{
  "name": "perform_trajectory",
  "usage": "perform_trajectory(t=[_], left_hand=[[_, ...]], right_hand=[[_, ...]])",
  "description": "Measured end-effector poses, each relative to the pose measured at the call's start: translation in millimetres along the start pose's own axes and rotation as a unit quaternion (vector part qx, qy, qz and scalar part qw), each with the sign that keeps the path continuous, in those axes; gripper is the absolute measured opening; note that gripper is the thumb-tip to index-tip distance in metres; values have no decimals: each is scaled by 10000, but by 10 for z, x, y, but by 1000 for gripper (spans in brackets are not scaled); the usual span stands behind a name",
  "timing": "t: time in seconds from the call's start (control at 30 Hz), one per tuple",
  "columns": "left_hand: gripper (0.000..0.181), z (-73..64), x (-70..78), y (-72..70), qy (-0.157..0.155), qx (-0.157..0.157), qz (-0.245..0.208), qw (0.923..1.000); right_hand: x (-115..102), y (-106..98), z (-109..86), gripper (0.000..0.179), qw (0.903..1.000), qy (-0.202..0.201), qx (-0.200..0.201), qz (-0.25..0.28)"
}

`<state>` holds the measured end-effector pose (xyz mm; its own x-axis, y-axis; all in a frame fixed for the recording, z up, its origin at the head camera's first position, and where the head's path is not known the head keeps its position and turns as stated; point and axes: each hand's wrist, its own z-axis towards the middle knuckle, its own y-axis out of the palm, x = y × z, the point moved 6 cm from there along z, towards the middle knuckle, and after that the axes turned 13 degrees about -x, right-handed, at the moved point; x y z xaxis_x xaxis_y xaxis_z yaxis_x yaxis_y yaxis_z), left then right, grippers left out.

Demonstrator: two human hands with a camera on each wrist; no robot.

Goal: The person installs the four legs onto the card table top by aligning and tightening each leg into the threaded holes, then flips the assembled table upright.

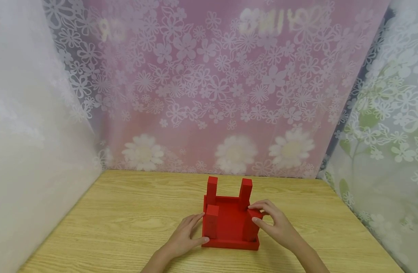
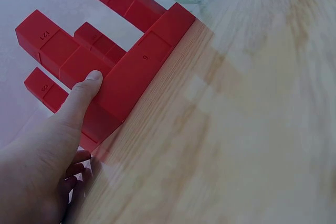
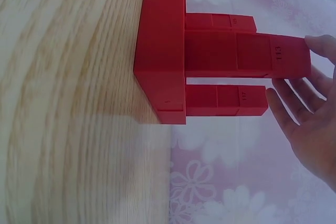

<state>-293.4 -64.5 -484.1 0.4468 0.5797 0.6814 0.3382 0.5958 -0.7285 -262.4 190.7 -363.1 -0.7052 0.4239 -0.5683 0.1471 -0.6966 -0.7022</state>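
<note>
A square red tray [image 1: 231, 244] with low walls rests on the table, a red block post standing upright at each inside corner. My left hand [image 1: 182, 239] holds the tray's near left corner, its thumb at the front wall beside the near left post [image 1: 212, 223] and its fingers along the left side. With thumb and fingertips, my right hand [image 1: 278, 224] grips the top of the near right post [image 3: 291, 56], which bears the number 113. Behind it stand the far left post [image 1: 212, 189] and the far right post [image 1: 245, 193].
The wood-grain table [image 1: 134, 212] extends around the tray on every side. Beyond its back edge hangs a pink flowered curtain [image 1: 202, 94]. A pale sheet [image 1: 38, 113] closes off the left, and a flowered sheet [image 1: 393, 151] the right.
</note>
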Motion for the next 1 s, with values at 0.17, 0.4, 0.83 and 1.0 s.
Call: perform_trajectory(t=[0.17,0.4,0.83,1.0], left_hand=[[78,-6,3,-7,3,17,9,10000],[78,-9,15,-16,17,15,-7,10000],[76,-14,54,-22,93,-47,-71,9999],[77,-11,81,-33,90,-57,-2,9999]], right_hand=[[37,9,16,24,9996,239,109,-77],[74,3,24,25,9984,467,257,-202],[63,-2,6,25,9941,764,512,-570],[14,-21,7,24,9924,759,590,-768]])
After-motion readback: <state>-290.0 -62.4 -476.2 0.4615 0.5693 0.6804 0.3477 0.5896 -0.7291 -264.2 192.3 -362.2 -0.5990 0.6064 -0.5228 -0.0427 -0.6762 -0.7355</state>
